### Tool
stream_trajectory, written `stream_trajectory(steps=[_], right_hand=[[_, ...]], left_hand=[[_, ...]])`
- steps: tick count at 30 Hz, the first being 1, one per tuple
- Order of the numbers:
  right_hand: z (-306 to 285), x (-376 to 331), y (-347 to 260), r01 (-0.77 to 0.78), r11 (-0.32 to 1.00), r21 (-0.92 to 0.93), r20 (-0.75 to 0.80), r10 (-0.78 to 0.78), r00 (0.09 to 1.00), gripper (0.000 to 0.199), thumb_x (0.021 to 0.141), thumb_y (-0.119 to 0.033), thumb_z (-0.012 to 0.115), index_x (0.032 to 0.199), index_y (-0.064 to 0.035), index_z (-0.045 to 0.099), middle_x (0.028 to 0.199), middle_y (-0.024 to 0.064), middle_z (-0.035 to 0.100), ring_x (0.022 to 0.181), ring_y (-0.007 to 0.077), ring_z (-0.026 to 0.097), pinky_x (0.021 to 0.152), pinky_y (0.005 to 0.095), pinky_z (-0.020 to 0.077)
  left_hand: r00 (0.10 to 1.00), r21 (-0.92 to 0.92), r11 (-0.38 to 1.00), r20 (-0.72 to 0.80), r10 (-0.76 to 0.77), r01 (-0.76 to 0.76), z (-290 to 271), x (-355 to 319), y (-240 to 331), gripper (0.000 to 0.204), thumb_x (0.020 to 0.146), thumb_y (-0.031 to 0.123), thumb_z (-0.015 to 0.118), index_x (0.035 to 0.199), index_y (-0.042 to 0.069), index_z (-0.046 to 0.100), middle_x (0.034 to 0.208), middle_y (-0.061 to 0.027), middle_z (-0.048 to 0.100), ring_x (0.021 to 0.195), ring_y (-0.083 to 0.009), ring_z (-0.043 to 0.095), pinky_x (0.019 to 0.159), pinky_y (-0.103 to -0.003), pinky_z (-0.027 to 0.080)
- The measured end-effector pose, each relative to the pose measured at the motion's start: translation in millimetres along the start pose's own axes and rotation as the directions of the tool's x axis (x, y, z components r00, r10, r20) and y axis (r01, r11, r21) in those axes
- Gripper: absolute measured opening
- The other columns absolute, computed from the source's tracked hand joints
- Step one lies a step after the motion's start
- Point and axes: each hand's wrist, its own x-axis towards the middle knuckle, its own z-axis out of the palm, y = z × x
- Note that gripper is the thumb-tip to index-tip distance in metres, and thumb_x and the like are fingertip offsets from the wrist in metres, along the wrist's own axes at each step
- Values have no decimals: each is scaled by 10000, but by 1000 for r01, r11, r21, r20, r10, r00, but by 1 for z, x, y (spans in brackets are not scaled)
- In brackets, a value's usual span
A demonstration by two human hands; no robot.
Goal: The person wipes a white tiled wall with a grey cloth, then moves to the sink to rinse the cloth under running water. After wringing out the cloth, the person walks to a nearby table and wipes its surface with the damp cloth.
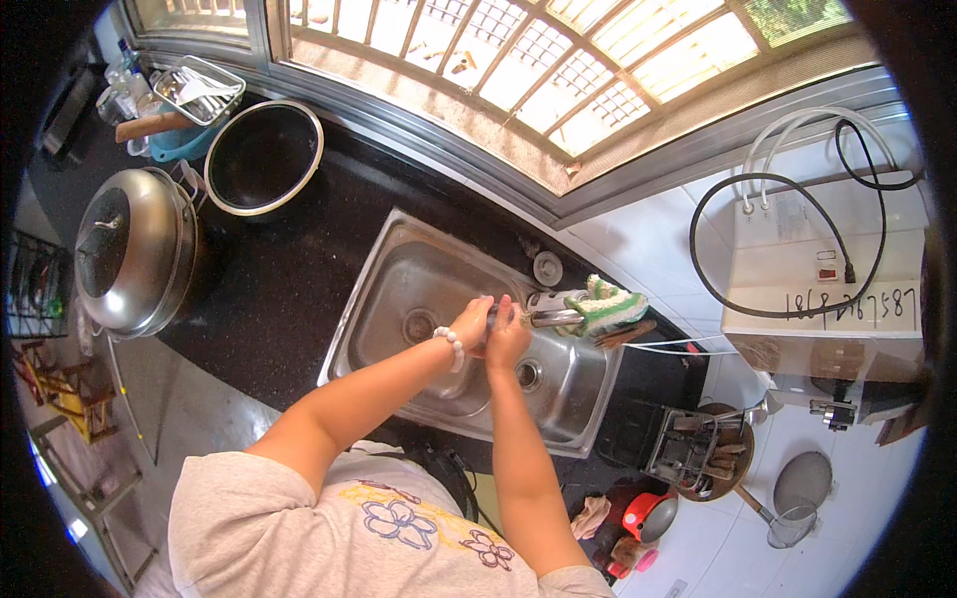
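Over the divider of the double steel sink [371,299], my left hand [473,321] and my right hand [508,339] come together at the end of the chrome faucet [554,318]. My right hand's fingers look stretched out and face my left hand, whose fingers also seem extended but are partly hidden. I see nothing held between them; the palms are out of sight. A white bead bracelet [451,344] circles my left wrist. Behind the faucet lies a green and white cloth [610,309].
A large lidded steel pot [135,254] and a round dark pan [264,157] stand on the black counter at left. A utensil rack [688,446] and a red pot [650,516] are at right. A white wall unit [827,269] with hoses hangs beside the barred window.
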Motion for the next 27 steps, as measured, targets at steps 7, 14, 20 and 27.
stream_trajectory(steps=[7,14,20,27], right_hand=[[-21,6,0,-122,967,-223,61,139,988,370,931,-318,412,896,-26,636,812,188,619,826,389,573,746,457,428],[-26,-1,25,-133,855,502,128,78,989,387,965,-285,340,1245,-50,467,1277,137,458,1191,276,392,1008,376,286],[-30,-14,28,-457,276,846,349,361,865,467,988,-330,341,1354,-40,314,1328,115,391,1205,233,407,1011,363,327],[-3,-13,110,-335,485,808,235,257,937,449,962,-362,409,1310,-80,373,1261,64,470,1086,166,479,928,336,390]], left_hand=[[885,-34,917,279,-372,396,13,-24,45,659,868,628,408,1259,99,451,1321,-117,456,1166,-300,482,887,-537,425],[945,487,828,-13,327,-280,15,63,-40,471,930,428,451,1100,7,571,1011,-150,631,826,-170,585,641,-342,468],[830,601,615,157,535,-510,35,33,-28,366,904,300,434,1077,34,616,968,-203,648,911,-339,616,789,-384,454],[930,806,495,176,322,-324,22,58,-23,343,872,320,487,1029,38,603,929,-185,632,820,-335,625,749,-386,474]])
